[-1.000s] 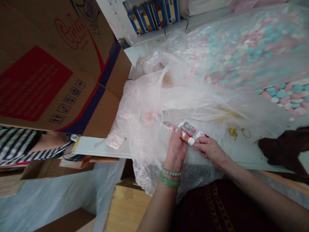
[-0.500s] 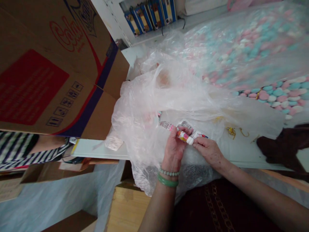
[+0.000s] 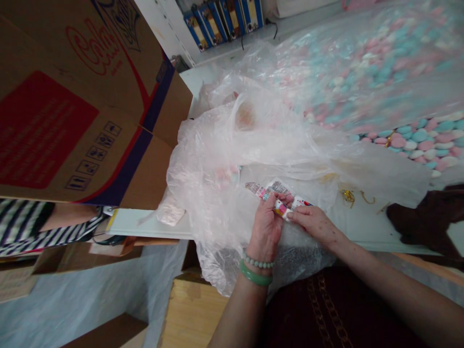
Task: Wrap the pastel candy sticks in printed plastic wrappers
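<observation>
A small printed candy packet (image 3: 280,209), with white and coloured sweets showing, is held between both hands over clear plastic. My left hand (image 3: 267,227) is closed round its near side, a jade bangle and bead bracelet on the wrist. My right hand (image 3: 316,223) pinches the packet's right end, where something white shows at the fingertips. Printed flaps with dark lettering stick out beyond the fingers. Beneath and behind lies a crumpled clear plastic bag (image 3: 217,145). Gold twist ties (image 3: 348,197) rest on the white table to the right.
A large clear bag of pink, blue and white candies (image 3: 380,63) fills the back right. A tall cardboard carton (image 3: 119,159) stands at left, with another person's arm (image 3: 70,216) below it. Blue boxes (image 3: 223,24) line the back; brown cloth (image 3: 416,217) lies at right.
My left hand has shifted slightly right, closer to my right hand. Less of the white piece shows at the packet's end, now mostly covered by my right fingers.
</observation>
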`<act>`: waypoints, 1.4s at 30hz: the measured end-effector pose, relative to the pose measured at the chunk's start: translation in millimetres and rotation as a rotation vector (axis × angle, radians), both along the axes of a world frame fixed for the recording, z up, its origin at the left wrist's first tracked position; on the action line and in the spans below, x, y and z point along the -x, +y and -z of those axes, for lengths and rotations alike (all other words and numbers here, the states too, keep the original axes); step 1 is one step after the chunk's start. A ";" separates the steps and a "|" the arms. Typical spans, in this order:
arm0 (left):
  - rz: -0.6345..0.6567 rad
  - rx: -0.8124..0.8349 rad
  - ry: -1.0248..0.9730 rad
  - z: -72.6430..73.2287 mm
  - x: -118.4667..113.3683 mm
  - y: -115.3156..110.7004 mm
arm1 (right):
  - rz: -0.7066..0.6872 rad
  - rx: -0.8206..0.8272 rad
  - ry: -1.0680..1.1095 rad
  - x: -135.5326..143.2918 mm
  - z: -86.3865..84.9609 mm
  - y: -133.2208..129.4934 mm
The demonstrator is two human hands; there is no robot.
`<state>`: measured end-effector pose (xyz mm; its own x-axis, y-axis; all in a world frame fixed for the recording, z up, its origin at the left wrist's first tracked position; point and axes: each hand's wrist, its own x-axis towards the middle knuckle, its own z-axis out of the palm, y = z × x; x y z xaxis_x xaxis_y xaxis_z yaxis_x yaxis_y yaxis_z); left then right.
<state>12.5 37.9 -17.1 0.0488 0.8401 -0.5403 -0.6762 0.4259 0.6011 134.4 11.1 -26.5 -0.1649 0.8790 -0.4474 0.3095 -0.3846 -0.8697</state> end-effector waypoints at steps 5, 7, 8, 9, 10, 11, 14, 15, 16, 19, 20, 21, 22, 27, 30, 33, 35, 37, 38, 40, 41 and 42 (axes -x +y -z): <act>0.042 -0.079 0.076 1.1 -6.5 -7.5 | 0.039 0.024 -0.001 -1.0 4.7 3.1; 0.044 -0.061 0.106 1.9 -8.9 -9.2 | 0.060 0.014 -0.004 0.6 4.7 2.8; 0.043 -0.051 0.111 1.8 -10.1 -9.6 | 0.072 0.003 0.002 2.0 4.1 2.2; 0.046 -0.046 0.108 1.3 -11.0 -9.7 | 0.090 -0.005 0.019 3.7 3.2 1.2; 0.051 -0.044 0.094 0.6 -11.7 -9.5 | 0.112 -0.004 0.050 5.3 2.2 -0.1; 0.059 -0.039 0.068 -0.3 -12.0 -8.8 | 0.139 0.008 0.096 6.8 1.1 -1.6; 0.060 -0.014 -0.027 -2.4 -9.5 -3.8 | 0.162 0.081 0.249 7.3 -1.0 -6.7; 0.034 -0.004 -0.047 -2.6 -7.5 -1.3 | 0.130 0.072 0.250 5.6 -1.1 -8.4; 0.000 0.004 -0.060 -2.5 -5.0 1.4 | 0.092 0.029 0.209 3.2 -1.1 -9.9; -0.099 0.012 -0.087 -1.6 2.5 8.0 | 0.047 -0.242 -0.059 -5.3 -1.1 -13.8; -0.110 0.009 -0.100 -1.6 4.3 9.2 | 0.053 -0.324 -0.129 -7.2 -1.5 -14.7; -0.110 0.006 -0.106 -1.9 5.4 9.7 | 0.058 -0.376 -0.168 -8.0 -2.2 -15.2; -0.108 0.006 -0.105 -2.7 5.9 9.6 | 0.057 -0.393 -0.171 -7.5 -3.1 -15.3; -0.079 0.000 -0.072 -8.5 4.3 5.3 | 0.148 -0.067 0.217 8.8 -7.9 -13.4; -0.072 -0.019 -0.069 -8.4 6.0 3.9 | 0.209 0.309 0.573 17.7 -7.4 -12.1; -0.071 -0.019 -0.058 -5.9 9.5 3.0 | 0.216 0.582 0.858 19.7 -6.1 -9.1; -0.058 -0.030 -0.049 -4.7 11.1 2.1 | 0.235 0.672 0.964 19.9 -6.9 -6.2; -0.043 -0.043 -0.052 -4.4 11.1 1.3 | 0.252 0.699 0.984 21.4 -9.3 -3.7; -0.038 -0.042 -0.058 -4.6 10.5 1.1 | 0.255 0.680 0.962 22.9 -10.7 -2.9; -0.039 -0.013 -0.075 -5.1 8.4 1.0 | 0.275 0.538 0.836 26.6 -12.7 -1.9; -0.047 0.008 -0.084 -5.2 7.2 1.0 | 0.287 0.424 0.741 28.2 -13.0 -1.7; -0.059 0.027 -0.091 -5.2 6.2 1.0 | 0.295 0.298 0.637 29.1 -12.9 -1.5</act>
